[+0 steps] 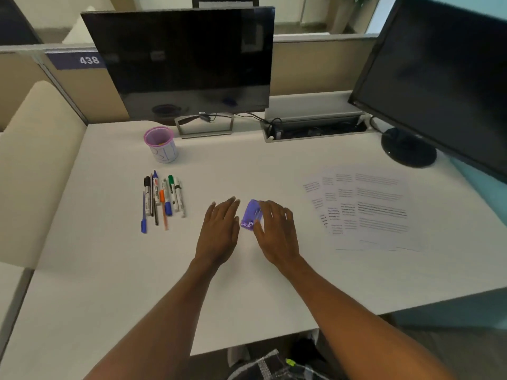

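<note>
The purple case (251, 213) lies mid-tabletop (247, 165), and the right grip (277, 234) holds it, fingers over its right side and thumb at its near end. The left grip (219, 231) lies wide and flat, fingers straight, just beside the case at its 9 o'clock. Pens (162, 198) lie at 9 o'clock of the left grip, papers (365, 209) at 3 o'clock of the right
</note>
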The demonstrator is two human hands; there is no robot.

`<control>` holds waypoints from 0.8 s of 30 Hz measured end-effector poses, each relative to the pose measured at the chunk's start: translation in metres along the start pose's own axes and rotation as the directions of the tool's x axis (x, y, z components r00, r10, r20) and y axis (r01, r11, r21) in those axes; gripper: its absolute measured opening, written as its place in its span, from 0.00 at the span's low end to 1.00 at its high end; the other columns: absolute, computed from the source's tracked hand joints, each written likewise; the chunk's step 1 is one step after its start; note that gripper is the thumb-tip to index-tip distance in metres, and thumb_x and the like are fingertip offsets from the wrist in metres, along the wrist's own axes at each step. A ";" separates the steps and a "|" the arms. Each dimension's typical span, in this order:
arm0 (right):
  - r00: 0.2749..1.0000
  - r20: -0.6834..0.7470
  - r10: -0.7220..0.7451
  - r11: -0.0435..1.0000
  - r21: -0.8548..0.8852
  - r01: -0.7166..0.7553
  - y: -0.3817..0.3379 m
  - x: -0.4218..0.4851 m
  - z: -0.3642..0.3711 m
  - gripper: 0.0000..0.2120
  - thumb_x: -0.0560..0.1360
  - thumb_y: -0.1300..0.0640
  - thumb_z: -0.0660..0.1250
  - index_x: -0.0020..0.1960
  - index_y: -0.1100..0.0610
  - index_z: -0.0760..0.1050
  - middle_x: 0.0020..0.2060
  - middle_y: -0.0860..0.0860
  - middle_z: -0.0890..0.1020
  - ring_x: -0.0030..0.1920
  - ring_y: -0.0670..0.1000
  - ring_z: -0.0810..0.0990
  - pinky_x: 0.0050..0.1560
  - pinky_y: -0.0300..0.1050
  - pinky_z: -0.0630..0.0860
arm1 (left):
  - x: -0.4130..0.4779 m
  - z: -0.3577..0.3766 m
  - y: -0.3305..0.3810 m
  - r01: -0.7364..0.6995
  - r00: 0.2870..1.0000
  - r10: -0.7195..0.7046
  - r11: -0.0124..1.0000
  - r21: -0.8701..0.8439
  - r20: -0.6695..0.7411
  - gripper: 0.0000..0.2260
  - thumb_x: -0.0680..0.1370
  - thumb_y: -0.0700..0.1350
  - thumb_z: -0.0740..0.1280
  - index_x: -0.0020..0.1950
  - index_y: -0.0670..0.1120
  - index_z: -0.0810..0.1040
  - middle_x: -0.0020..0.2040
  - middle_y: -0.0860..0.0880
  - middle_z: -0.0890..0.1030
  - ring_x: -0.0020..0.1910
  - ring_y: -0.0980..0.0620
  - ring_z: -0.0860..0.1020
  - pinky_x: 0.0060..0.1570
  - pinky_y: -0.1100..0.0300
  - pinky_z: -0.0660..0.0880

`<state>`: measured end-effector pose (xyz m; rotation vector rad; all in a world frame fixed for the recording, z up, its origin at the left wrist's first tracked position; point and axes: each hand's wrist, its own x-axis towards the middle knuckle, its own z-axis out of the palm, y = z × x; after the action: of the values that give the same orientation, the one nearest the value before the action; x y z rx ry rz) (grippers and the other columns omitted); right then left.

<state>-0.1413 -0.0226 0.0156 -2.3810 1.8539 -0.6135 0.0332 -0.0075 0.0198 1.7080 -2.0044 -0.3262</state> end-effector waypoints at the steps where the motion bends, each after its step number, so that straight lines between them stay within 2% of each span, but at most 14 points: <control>1: 1.000 -0.001 0.021 1.000 -0.005 -0.021 0.015 -0.003 -0.006 0.21 0.80 0.51 0.65 0.70 0.59 0.72 0.66 0.56 0.79 0.65 0.57 0.78 0.69 0.54 0.72 | 0.004 0.007 0.014 -0.021 1.000 0.021 1.000 -0.005 0.006 0.21 0.86 0.45 0.55 0.78 0.43 0.69 0.76 0.43 0.73 0.76 0.44 0.71 0.81 0.46 0.57; 6: 0.986 -0.041 0.163 0.987 0.010 -0.162 0.094 -0.018 -0.035 0.21 0.81 0.49 0.65 0.71 0.58 0.73 0.66 0.56 0.79 0.66 0.57 0.78 0.70 0.55 0.73 | 0.022 0.049 0.084 -0.060 0.998 0.059 0.997 -0.047 -0.013 0.19 0.86 0.43 0.58 0.78 0.44 0.69 0.77 0.45 0.72 0.77 0.47 0.69 0.81 0.48 0.56; 11: 0.964 -0.049 0.262 0.965 -0.008 -0.263 0.175 -0.030 -0.055 0.23 0.80 0.49 0.66 0.71 0.58 0.72 0.67 0.57 0.79 0.67 0.58 0.77 0.69 0.56 0.74 | 0.042 0.100 0.154 -0.009 1.000 0.012 0.991 -0.132 0.025 0.21 0.86 0.47 0.56 0.79 0.46 0.68 0.77 0.46 0.73 0.77 0.46 0.67 0.78 0.53 0.50; 14: 0.954 -0.045 0.296 0.955 -0.019 -0.297 0.216 -0.034 -0.062 0.23 0.80 0.48 0.67 0.71 0.57 0.72 0.68 0.56 0.78 0.67 0.57 0.77 0.69 0.56 0.74 | 0.053 0.128 0.185 0.046 0.997 -0.035 0.985 -0.164 0.068 0.21 0.86 0.48 0.57 0.80 0.48 0.65 0.78 0.48 0.71 0.77 0.48 0.66 0.81 0.53 0.49; 19: 0.936 -0.029 0.351 0.936 0.017 -0.350 0.272 -0.036 -0.066 0.23 0.79 0.48 0.68 0.70 0.56 0.72 0.67 0.55 0.79 0.65 0.56 0.78 0.68 0.53 0.75 | 0.070 0.164 0.228 0.117 0.991 -0.095 0.960 -0.256 0.097 0.20 0.85 0.51 0.58 0.78 0.52 0.67 0.76 0.52 0.73 0.73 0.49 0.71 0.78 0.51 0.64; 24: 0.919 0.033 0.394 0.918 0.039 -0.395 0.318 -0.034 -0.072 0.24 0.79 0.47 0.67 0.71 0.56 0.70 0.68 0.55 0.78 0.65 0.56 0.78 0.67 0.53 0.76 | 0.089 0.196 0.261 0.271 0.960 -0.235 0.912 -0.307 0.150 0.22 0.85 0.48 0.60 0.79 0.51 0.65 0.76 0.52 0.71 0.74 0.49 0.69 0.74 0.53 0.66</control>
<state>-0.4647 -0.0638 -0.0194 -1.8891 2.1940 -0.5715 -0.2981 -0.0690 -0.0048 1.7633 -1.6817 -0.8101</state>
